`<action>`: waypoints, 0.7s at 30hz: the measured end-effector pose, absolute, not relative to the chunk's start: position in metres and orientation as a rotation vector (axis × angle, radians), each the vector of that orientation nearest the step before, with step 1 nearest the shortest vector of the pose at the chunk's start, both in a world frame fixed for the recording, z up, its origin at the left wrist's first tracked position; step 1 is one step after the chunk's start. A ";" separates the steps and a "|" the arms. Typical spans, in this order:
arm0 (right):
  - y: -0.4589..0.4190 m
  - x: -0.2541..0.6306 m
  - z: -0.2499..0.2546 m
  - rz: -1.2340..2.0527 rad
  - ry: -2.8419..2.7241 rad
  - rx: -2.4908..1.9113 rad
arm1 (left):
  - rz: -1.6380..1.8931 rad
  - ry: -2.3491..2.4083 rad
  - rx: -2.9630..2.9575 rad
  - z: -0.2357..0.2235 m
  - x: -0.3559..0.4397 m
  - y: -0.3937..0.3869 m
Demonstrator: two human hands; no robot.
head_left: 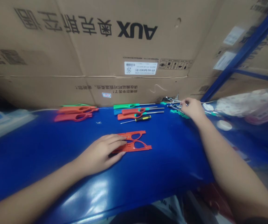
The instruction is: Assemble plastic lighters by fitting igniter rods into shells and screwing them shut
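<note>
See AUX carton (89, 70) cropped at frame top. Can't tell contents of right hand (192, 108), stretched forward, fingers narrowed. Under left hand (106, 151), palm down, part-spread, find two orange lighter-handle halves (130, 146), left ends covered, left of right hand. Can't separate jumbled green-and-metal parts (179, 114) beside it.

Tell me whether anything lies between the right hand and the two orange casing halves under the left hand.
Green parts beside the right hand lie on the side toward the orange casing halves. Past them, nothing visible stands in between; the screwdriver lies off that line.
</note>
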State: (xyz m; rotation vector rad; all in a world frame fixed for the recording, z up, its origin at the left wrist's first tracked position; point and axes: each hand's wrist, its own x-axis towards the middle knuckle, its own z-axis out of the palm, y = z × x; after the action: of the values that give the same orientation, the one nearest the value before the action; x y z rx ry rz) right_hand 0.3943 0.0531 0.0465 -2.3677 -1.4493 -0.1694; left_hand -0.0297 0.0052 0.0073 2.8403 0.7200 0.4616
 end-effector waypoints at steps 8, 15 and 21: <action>0.057 0.397 0.038 -0.105 -1.453 -2.336 | 0.482 0.716 2.824 0.007 -0.029 0.005; 0.055 0.395 0.043 -0.076 -1.482 -2.261 | 0.590 0.742 2.826 0.007 -0.029 0.003; 0.055 0.398 0.045 -0.045 -1.525 -2.246 | 0.764 0.672 2.708 0.023 0.004 -0.003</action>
State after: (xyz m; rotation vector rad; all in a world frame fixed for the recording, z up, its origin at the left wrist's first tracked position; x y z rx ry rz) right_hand 0.3976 0.0547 0.0455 -2.2455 -1.5250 -0.0453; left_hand 0.0039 -0.0028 0.0232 2.7080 0.6721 0.7639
